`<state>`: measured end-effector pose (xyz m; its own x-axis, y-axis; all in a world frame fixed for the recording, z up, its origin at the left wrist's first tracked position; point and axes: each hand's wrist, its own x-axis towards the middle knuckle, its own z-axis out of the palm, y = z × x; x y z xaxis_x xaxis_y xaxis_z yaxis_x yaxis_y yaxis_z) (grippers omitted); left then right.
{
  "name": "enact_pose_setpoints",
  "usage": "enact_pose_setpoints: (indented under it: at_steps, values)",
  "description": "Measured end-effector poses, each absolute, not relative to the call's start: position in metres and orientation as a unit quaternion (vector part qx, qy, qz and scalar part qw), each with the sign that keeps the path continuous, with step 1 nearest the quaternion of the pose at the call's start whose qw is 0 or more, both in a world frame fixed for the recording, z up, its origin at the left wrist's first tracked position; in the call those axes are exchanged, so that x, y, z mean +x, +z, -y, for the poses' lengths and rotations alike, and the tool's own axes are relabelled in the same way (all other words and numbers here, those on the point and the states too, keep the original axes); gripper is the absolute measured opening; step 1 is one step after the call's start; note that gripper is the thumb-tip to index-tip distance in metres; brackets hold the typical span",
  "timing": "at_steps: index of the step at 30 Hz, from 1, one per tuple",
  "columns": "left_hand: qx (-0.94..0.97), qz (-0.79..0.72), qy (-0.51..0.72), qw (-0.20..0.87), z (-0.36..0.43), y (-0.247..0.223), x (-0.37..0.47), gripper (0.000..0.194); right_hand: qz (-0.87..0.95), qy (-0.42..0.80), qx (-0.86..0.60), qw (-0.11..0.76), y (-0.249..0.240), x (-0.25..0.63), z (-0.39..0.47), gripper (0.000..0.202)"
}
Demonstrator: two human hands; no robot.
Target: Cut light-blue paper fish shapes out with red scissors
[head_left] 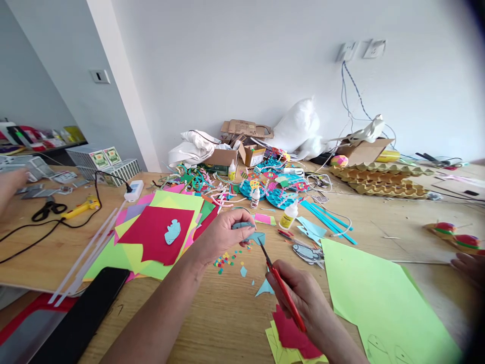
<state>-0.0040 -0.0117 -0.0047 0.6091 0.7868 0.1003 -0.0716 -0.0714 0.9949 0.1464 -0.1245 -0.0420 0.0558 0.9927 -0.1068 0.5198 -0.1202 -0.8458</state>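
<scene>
My left hand (227, 233) pinches a small piece of blue paper (259, 237) above the table. In my right hand (299, 290) is a pair of scissors with red handles (285, 293), its dark blades at the paper's right edge. Blue paper scraps (265, 288) and round confetti dots (225, 261) lie beneath my hands. A blue paper fish (173, 232) rests on the red paper (151, 232) to the left. To the right of my hands is a fish drawing cut-out (307, 254). Red and yellow paper scraps (290, 336) lie below my right hand.
A glue bottle (289, 216) stands behind my hands, near blue paper strips (331, 220). Light green paper (379, 293) covers the right side. A black phone-like slab (81, 316) lies front left, a glue gun (81, 208) farther back. Other people's hands show at both edges.
</scene>
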Motion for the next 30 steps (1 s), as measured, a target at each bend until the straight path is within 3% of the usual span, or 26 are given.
enact_pose_setpoints:
  at_steps: [13, 20, 30]
  values:
    - [0.654, -0.267, 0.344, 0.618, 0.013, -0.003, -0.005, 0.015, 0.595, 0.365, -0.639, 0.323, -0.040, 0.147, 0.127, 0.040]
    - [0.718, -0.269, 0.269, 0.582, 0.011, 0.000, -0.013, 0.012, 0.625, 0.350, -0.630, 0.300, -0.039, 0.154, 0.128, 0.037]
    - [0.679, -0.268, 0.287, 0.620, 0.010, -0.003, -0.007, 0.007, 0.596, 0.400, -0.601, 0.352, -0.052, 0.150, 0.127, 0.031]
